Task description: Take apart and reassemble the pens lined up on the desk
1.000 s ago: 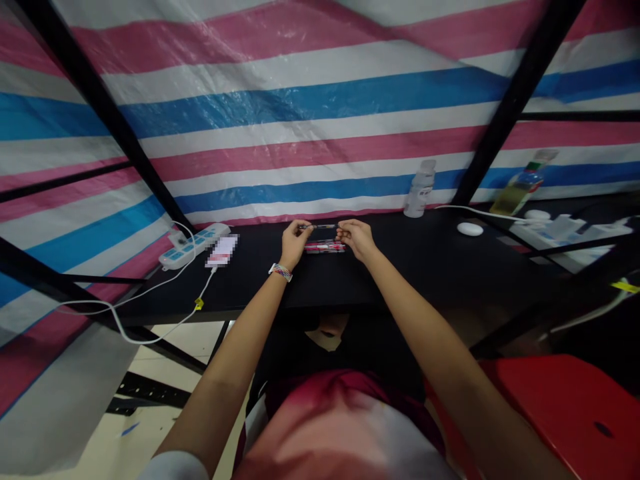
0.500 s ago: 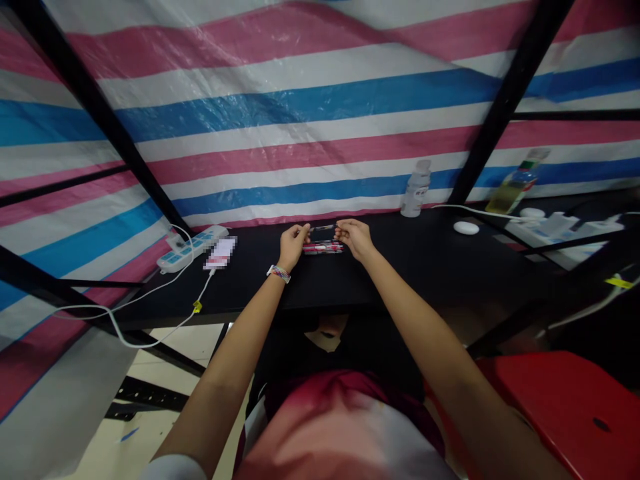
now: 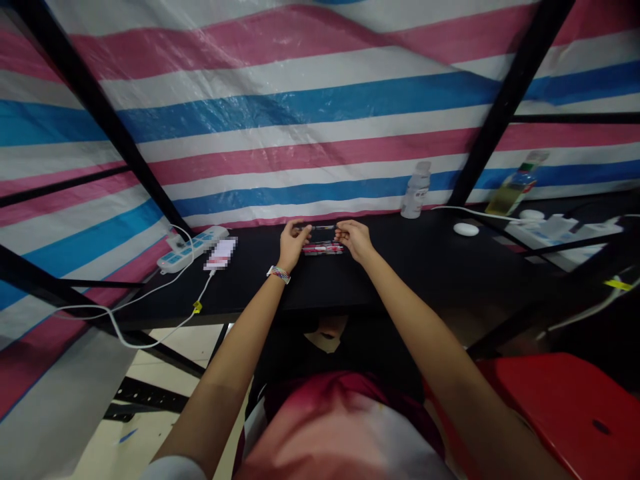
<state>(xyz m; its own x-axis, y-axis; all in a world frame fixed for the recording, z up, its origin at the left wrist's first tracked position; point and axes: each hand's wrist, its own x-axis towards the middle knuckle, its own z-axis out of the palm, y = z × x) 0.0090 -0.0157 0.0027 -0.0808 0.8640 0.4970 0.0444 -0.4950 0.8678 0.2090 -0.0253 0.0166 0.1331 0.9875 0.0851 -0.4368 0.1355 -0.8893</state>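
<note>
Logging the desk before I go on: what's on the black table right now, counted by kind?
Pen held between left hand and right hand: 1
Pack of pens under it, pen count unreadable: 1
Bottles: 2
Power strip: 1
Phone on a charging cable: 1
White round puck: 1
Total: 7

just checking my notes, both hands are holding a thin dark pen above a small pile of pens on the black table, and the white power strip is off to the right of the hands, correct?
Not quite. The head view shows the white power strip to the left of the hands, not the right. The rest holds: the left hand and right hand hold a thin dark pen between them above the pile of pens on the black table.
</note>
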